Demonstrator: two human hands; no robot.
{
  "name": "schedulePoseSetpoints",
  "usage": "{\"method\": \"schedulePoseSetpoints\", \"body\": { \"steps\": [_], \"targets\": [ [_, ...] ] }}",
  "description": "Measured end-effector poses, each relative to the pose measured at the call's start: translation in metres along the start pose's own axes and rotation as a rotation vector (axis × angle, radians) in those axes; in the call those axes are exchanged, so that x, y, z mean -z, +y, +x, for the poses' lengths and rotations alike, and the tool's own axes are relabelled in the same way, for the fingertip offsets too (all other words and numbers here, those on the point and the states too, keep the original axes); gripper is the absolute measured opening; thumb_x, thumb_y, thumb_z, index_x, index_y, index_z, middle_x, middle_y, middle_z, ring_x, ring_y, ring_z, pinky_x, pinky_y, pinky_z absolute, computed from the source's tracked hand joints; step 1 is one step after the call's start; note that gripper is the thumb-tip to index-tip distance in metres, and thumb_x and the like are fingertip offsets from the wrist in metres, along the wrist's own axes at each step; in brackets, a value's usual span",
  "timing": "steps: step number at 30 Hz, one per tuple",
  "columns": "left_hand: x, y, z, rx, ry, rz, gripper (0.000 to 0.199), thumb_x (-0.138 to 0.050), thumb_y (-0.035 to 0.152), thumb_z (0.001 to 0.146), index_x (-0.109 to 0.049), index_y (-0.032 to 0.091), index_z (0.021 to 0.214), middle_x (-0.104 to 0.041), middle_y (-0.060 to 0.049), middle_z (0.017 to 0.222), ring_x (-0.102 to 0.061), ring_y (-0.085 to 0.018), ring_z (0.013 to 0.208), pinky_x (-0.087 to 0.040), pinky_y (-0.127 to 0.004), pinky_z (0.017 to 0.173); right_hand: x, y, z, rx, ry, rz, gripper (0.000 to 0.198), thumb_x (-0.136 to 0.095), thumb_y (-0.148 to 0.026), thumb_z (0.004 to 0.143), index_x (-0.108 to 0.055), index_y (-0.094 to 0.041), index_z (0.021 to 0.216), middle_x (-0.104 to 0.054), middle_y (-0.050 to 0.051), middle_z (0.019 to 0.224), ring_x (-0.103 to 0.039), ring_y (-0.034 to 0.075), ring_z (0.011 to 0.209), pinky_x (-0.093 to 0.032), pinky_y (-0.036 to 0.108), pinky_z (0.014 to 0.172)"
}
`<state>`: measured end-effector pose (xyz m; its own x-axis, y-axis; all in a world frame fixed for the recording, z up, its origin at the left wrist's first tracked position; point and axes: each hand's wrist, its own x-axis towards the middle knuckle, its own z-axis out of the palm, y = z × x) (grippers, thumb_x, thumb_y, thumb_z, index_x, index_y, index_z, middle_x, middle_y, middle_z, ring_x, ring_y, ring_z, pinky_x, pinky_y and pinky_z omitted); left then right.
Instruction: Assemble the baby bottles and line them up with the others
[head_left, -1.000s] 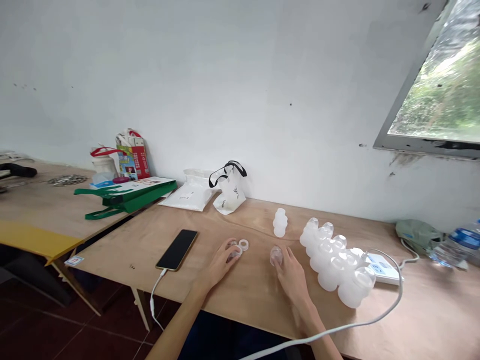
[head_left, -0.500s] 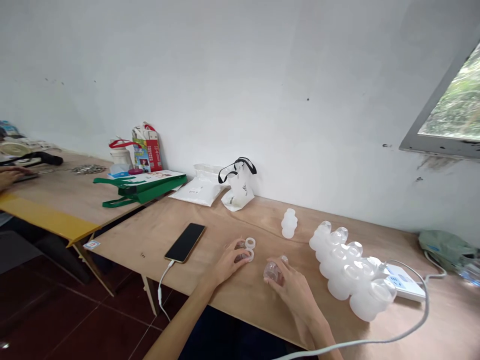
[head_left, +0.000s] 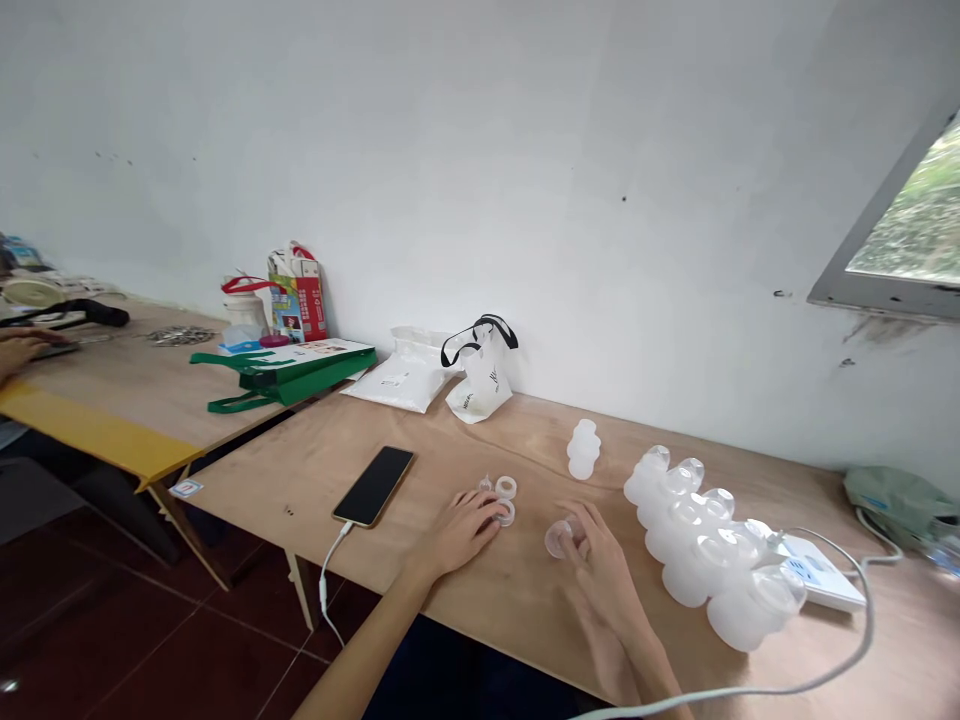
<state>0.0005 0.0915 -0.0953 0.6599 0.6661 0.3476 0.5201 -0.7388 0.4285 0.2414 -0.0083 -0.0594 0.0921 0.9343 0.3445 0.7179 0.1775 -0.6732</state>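
Observation:
My left hand lies palm down on the table with its fingers stretched out, the fingertips at the edge of a white ring. A second white ring sits just behind it, beside a small clear teat-like piece. Whatever is under the palm is hidden. My right hand has its fingers around the right side of a clear plastic cap, whose round face is turned up and to the left. Further right stand several frosted bottles with clear domed caps.
Left of my hands is a phone on a white cable. A frosted bottle-shaped piece stands behind. A power strip, a white cord, white bags and a green bag surround the area. A co-worker's hand is far left.
My left fingers have flattened from a curled grasp, uncovering the small clear piece. My right hand has shifted slightly right, and the clear cap has turned its round face upward.

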Motion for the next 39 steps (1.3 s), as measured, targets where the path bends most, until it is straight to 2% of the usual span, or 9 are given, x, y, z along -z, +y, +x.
{"method": "schedulePoseSetpoints", "body": {
  "steps": [2, 6, 9, 13, 18, 24, 28, 34, 39],
  "targets": [
    [0.0, 0.001, -0.001, -0.01, -0.007, 0.01, 0.03, -0.05, 0.018, 0.103, -0.064, 0.031, 0.125, -0.06, -0.002, 0.139, -0.054, -0.026, 0.129, -0.04, -0.042, 0.111, 0.006, -0.001, 0.015, 0.01, 0.048, -0.046, 0.035, -0.039, -0.043, 0.101, -0.06, -0.027, 0.126, -0.062, 0.007, 0.125, -0.063, 0.018, 0.072, -0.055, 0.033, 0.07],
    [0.003, 0.002, 0.0, -0.006, -0.03, 0.012, 0.038, -0.05, 0.01, 0.097, -0.063, 0.032, 0.126, -0.059, -0.001, 0.141, -0.053, -0.026, 0.13, -0.04, -0.044, 0.11, 0.024, 0.007, 0.068, -0.043, 0.159, -0.245, 0.04, -0.039, -0.027, 0.097, -0.054, -0.027, 0.134, -0.054, 0.008, 0.135, -0.064, 0.018, 0.082, -0.051, 0.032, 0.071],
    [0.005, 0.003, 0.001, 0.004, -0.044, 0.016, 0.04, -0.051, 0.008, 0.096, -0.063, 0.031, 0.126, -0.058, -0.002, 0.143, -0.053, -0.027, 0.131, -0.04, -0.045, 0.111, 0.037, 0.016, 0.111, -0.109, 0.177, -0.344, 0.041, -0.037, -0.012, 0.092, -0.055, -0.02, 0.129, -0.053, 0.011, 0.138, -0.063, 0.019, 0.082, -0.046, 0.033, 0.07],
    [0.006, 0.005, 0.002, 0.009, -0.048, 0.026, 0.037, -0.051, 0.01, 0.097, -0.063, 0.03, 0.126, -0.059, -0.003, 0.142, -0.054, -0.027, 0.129, -0.041, -0.045, 0.109, 0.049, 0.027, 0.154, -0.194, 0.117, -0.445, 0.038, -0.041, -0.003, 0.093, -0.061, -0.016, 0.122, -0.056, 0.011, 0.135, -0.064, 0.018, 0.088, -0.048, 0.033, 0.077],
    [0.005, 0.005, 0.001, -0.002, -0.031, 0.023, 0.037, -0.05, 0.009, 0.098, -0.062, 0.03, 0.126, -0.06, -0.002, 0.141, -0.055, -0.026, 0.127, -0.042, -0.044, 0.107, 0.054, 0.038, 0.18, -0.299, -0.037, -0.515, 0.028, -0.06, -0.016, 0.1, -0.061, -0.017, 0.129, -0.058, 0.009, 0.134, -0.064, 0.021, 0.103, -0.054, 0.039, 0.089],
    [0.005, 0.006, 0.002, -0.003, -0.033, 0.029, 0.035, -0.051, 0.01, 0.099, -0.063, 0.029, 0.124, -0.06, -0.003, 0.14, -0.055, -0.026, 0.127, -0.042, -0.043, 0.107, 0.052, 0.038, 0.194, -0.433, -0.269, -0.566, 0.026, -0.066, -0.03, 0.101, -0.064, -0.015, 0.121, -0.068, 0.005, 0.108, -0.068, 0.017, 0.086, -0.059, 0.036, 0.081],
    [0.005, 0.006, 0.001, -0.001, -0.021, 0.04, 0.037, -0.051, 0.007, 0.098, -0.063, 0.029, 0.126, -0.059, -0.002, 0.141, -0.055, -0.024, 0.127, -0.04, -0.041, 0.109, 0.047, 0.029, 0.19, -0.428, -0.338, -0.634, 0.028, -0.068, -0.032, 0.1, -0.064, -0.015, 0.122, -0.068, 0.007, 0.114, -0.068, 0.02, 0.095, -0.058, 0.04, 0.087],
    [0.004, 0.005, 0.0, 0.011, -0.024, 0.043, 0.034, -0.052, 0.009, 0.099, -0.063, 0.029, 0.125, -0.059, -0.002, 0.141, -0.055, -0.024, 0.127, -0.041, -0.042, 0.108, 0.047, 0.001, 0.173, -0.273, -0.329, -0.693, 0.026, -0.065, -0.031, 0.1, -0.066, -0.016, 0.121, -0.063, 0.011, 0.129, -0.061, 0.026, 0.117, -0.051, 0.046, 0.1],
    [0.005, 0.006, 0.0, 0.005, -0.021, 0.028, 0.033, -0.052, 0.01, 0.1, -0.064, 0.029, 0.124, -0.059, -0.002, 0.142, -0.054, -0.025, 0.128, -0.04, -0.043, 0.109, 0.043, -0.017, 0.147, -0.068, -0.396, -0.619, 0.028, -0.068, -0.022, 0.088, -0.07, -0.02, 0.117, -0.063, 0.009, 0.129, -0.059, 0.026, 0.12, -0.046, 0.037, 0.097]
  ]
}}
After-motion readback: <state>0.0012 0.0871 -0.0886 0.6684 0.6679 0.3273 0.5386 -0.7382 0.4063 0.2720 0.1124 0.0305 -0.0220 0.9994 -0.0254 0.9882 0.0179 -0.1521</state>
